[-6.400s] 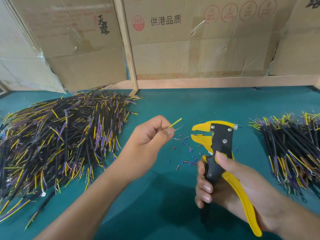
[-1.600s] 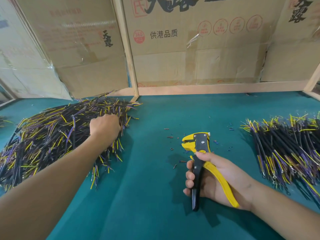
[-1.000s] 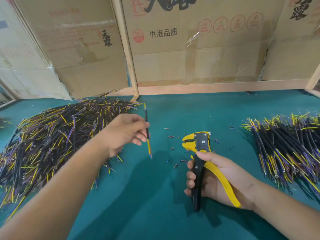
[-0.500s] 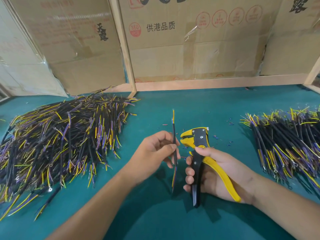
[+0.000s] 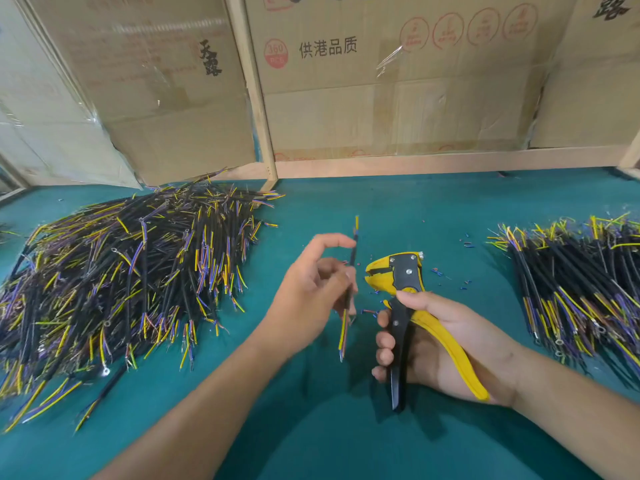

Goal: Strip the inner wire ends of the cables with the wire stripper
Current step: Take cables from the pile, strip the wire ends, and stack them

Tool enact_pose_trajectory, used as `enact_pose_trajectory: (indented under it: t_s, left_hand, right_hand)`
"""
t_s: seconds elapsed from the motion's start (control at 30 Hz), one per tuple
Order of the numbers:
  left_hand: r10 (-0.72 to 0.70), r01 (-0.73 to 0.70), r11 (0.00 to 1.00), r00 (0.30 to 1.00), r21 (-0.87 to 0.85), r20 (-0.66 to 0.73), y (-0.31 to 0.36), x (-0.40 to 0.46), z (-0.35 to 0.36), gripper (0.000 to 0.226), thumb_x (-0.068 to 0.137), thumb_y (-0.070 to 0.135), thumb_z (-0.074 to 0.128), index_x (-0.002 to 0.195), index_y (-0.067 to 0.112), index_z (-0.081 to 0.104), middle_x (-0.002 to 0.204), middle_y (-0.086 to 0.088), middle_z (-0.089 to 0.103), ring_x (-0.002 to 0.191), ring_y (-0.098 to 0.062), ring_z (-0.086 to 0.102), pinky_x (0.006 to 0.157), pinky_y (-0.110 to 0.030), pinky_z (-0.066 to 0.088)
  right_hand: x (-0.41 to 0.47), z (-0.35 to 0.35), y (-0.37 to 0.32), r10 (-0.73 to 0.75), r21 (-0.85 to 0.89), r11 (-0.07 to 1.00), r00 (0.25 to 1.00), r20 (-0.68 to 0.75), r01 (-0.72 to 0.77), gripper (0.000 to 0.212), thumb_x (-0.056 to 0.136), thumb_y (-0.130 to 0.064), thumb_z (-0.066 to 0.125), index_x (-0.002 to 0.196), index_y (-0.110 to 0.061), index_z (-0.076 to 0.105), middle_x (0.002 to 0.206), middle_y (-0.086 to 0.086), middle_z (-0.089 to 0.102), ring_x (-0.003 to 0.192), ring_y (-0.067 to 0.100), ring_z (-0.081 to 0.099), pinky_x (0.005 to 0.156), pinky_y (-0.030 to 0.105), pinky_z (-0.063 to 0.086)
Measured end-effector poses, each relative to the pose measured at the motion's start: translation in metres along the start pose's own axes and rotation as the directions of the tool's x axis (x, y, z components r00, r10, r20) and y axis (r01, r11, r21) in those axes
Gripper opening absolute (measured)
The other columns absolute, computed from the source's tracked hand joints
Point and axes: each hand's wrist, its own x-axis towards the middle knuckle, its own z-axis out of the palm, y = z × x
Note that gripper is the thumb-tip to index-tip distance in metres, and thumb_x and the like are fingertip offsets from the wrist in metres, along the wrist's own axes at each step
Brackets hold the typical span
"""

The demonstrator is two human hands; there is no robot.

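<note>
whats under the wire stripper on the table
Under the wire stripper, held above the teal table by the right hand, lie small bits of stripped insulation and its shadow. Anything directly beneath the hand is hidden.

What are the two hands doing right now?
Left hand: pinching one black cable, held upright.
Right hand: gripping the wire stripper by its handles.
</note>
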Motion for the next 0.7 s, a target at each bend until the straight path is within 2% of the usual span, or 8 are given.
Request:
enact_pose_trajectory:
  t_s: [0.1, 0.17, 0.23, 0.27, 0.37, 0.43, 0.6, 0.7]
  left_hand:
    - [0.011, -0.020, 0.995, 0.996, -0.098, -0.085, 0.002, 0.002, -0.004, 0.030, 0.096, -0.006, 0.037, 0.105, 0.004, 0.064, 0.085, -0.016, 0.065, 0.066, -0.026, 0.062, 0.056, -0.030, 0.051]
    - [0.049, -0.063, 0.991, 0.992, -0.121, -0.116, 0.004, 0.002, -0.004, 0.022, 0.091, -0.003, 0.048, 0.105, 0.005, 0.063, 0.087, -0.017, 0.065, 0.069, -0.023, 0.063, 0.058, -0.027, 0.051]
    - [0.065, -0.079, 0.994, 0.985, -0.079, -0.160, 0.003, 0.001, -0.004, 0.008, 0.087, 0.012, 0.065, 0.093, 0.007, 0.064, 0.070, -0.010, 0.058, 0.055, -0.016, 0.053, 0.055, -0.021, 0.045]
    - [0.065, -0.070, 0.997, 0.979, -0.023, -0.191, 0.003, 0.001, -0.005, 0.016, 0.087, 0.024, 0.069, 0.084, 0.008, 0.064, 0.060, -0.005, 0.053, 0.049, -0.014, 0.044, 0.052, -0.020, 0.040]
    - [0.038, -0.023, 0.996, 0.984, 0.085, -0.177, 0.002, 0.000, -0.008, 0.038, 0.093, 0.041, 0.060, 0.065, 0.015, 0.063, 0.046, 0.002, 0.034, 0.044, -0.013, 0.026, 0.046, -0.025, 0.023]
    - [0.034, -0.017, 0.992, 0.990, 0.124, -0.137, 0.003, 0.000, -0.007, 0.041, 0.092, 0.044, 0.059, 0.061, 0.017, 0.062, 0.049, 0.001, 0.037, 0.047, -0.014, 0.030, 0.048, -0.026, 0.026]
    - [-0.006, 0.006, 0.998, 1.000, 0.057, -0.004, 0.002, -0.003, 0.002, 0.023, 0.091, 0.027, 0.058, 0.077, 0.015, 0.071, 0.065, -0.006, 0.054, 0.055, -0.018, 0.050, 0.058, -0.024, 0.045]
    - [-0.051, 0.052, 0.997, 0.999, -0.055, 0.019, 0.004, -0.004, 0.005, 0.016, 0.092, 0.019, 0.055, 0.098, 0.017, 0.069, 0.068, 0.000, 0.053, 0.047, -0.014, 0.039, 0.047, -0.021, 0.036]
  right_hand:
    - [0.003, -0.003, 0.000, 0.001, 0.007, 1.000, 1.000, -0.002, 0.000, 0.037, 0.093, -0.038, 0.068, 0.098, -0.001, 0.069, 0.086, 0.020, 0.061, 0.082, 0.037, 0.061, 0.091, 0.055, 0.048]
    - [0.003, -0.003, 0.000, -0.001, 0.006, 1.000, 1.000, -0.007, 0.001, 0.037, 0.092, -0.038, 0.069, 0.098, -0.001, 0.069, 0.086, 0.020, 0.060, 0.081, 0.037, 0.061, 0.090, 0.056, 0.048]
    - [0.002, -0.002, 0.000, -0.005, 0.001, 1.000, 1.000, -0.009, 0.005, 0.037, 0.092, -0.038, 0.069, 0.098, -0.001, 0.068, 0.086, 0.020, 0.059, 0.080, 0.037, 0.060, 0.091, 0.056, 0.048]
    - [0.002, -0.001, 0.000, -0.004, -0.003, 1.000, 1.000, -0.006, 0.004, 0.037, 0.092, -0.038, 0.069, 0.098, -0.002, 0.068, 0.086, 0.019, 0.059, 0.081, 0.036, 0.060, 0.091, 0.055, 0.048]
    - [0.001, 0.002, 0.000, -0.005, -0.007, 1.000, 1.000, -0.012, 0.005, 0.036, 0.091, -0.037, 0.071, 0.097, -0.002, 0.068, 0.085, 0.019, 0.059, 0.080, 0.036, 0.060, 0.090, 0.055, 0.048]
    - [0.000, 0.001, 0.000, -0.009, -0.004, 1.000, 1.000, -0.003, 0.009, 0.036, 0.092, -0.037, 0.070, 0.098, -0.001, 0.067, 0.086, 0.019, 0.059, 0.081, 0.036, 0.060, 0.091, 0.055, 0.048]
    - [0.001, 0.000, 0.001, -0.004, -0.001, 1.000, 1.000, -0.005, 0.004, 0.037, 0.092, -0.038, 0.069, 0.098, -0.001, 0.068, 0.086, 0.019, 0.059, 0.081, 0.036, 0.060, 0.091, 0.055, 0.048]
    - [0.001, 0.001, 0.001, -0.002, 0.006, 1.000, 1.000, 0.001, 0.002, 0.037, 0.092, -0.038, 0.069, 0.098, -0.001, 0.068, 0.086, 0.019, 0.060, 0.081, 0.036, 0.060, 0.091, 0.055, 0.048]
